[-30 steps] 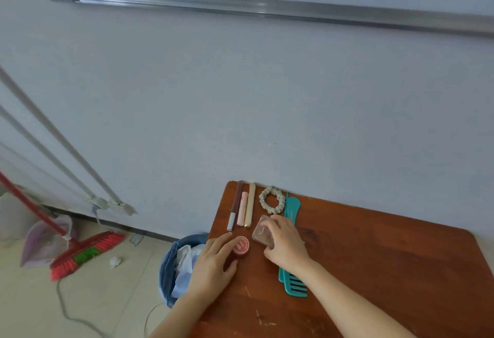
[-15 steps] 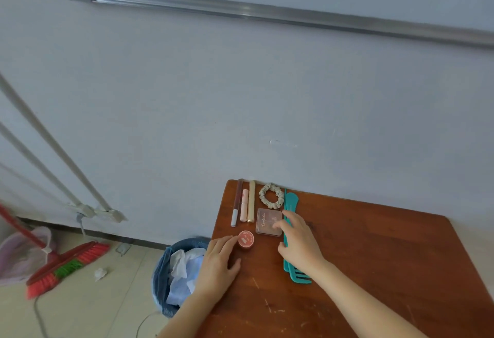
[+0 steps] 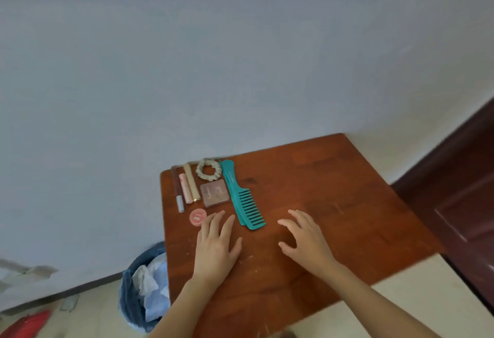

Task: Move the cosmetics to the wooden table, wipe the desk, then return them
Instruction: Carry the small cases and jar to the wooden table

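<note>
The slim cosmetic tubes (image 3: 187, 188), square pink compact (image 3: 214, 193) and round red tin (image 3: 198, 217) lay at the brown wooden tabletop's (image 3: 334, 190) far-left corner, the left hand (image 3: 216, 246) and right hand (image 3: 307, 244) empty and loosely spread nearby, so wiping the unseen desk probably came next.

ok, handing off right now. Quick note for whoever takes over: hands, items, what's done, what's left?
Left hand: open, flat on the table, fingertips beside the pot, holding nothing.
Right hand: open, empty, to the right of the comb.
Things: tubes, scrunchie, compact, pot and comb lie grouped at the wooden table's far left corner.
Done: the cosmetics are on the wooden table.
Left: the picture doesn't show whether the desk has been wiped, so check that. Then carry everything back.
</note>
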Available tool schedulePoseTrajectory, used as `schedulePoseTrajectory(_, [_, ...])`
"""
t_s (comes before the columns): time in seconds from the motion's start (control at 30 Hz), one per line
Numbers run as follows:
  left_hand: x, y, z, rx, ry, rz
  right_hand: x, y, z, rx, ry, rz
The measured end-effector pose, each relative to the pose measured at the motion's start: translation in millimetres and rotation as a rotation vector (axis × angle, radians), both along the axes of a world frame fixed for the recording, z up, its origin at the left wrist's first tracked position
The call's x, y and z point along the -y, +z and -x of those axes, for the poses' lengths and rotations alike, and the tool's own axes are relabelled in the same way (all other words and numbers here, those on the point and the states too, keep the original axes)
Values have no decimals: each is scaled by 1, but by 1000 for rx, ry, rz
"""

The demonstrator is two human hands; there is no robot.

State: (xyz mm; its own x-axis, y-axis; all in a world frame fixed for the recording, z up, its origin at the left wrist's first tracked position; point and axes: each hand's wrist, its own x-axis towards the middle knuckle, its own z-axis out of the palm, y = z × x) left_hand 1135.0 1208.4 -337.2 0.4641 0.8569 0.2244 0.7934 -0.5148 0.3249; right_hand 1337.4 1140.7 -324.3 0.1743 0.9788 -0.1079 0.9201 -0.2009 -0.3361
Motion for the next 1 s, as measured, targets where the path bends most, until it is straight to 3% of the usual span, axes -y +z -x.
schedulePoseTrajectory(0.2, [17, 30, -53, -27, -225, -82, 55, 23, -39, 21, -168, -66])
schedulePoseTrajectory(0.47, [83, 72, -139, 172, -397, -37, 183, 61, -88, 113, -393, -137])
schedulePoseTrajectory(0.67, [223, 90, -209, 222, -679, -121, 367, 81, -123, 236, -626, -109])
schedulePoseTrajectory(0.8, [329, 106, -250, 159, -941, -173, 492, 94, -119, 278, -879, -177])
schedulePoseTrajectory(1.0, [475, 105, -305, 275, -1234, 68, 652, 97, -72, 302, -1279, -166])
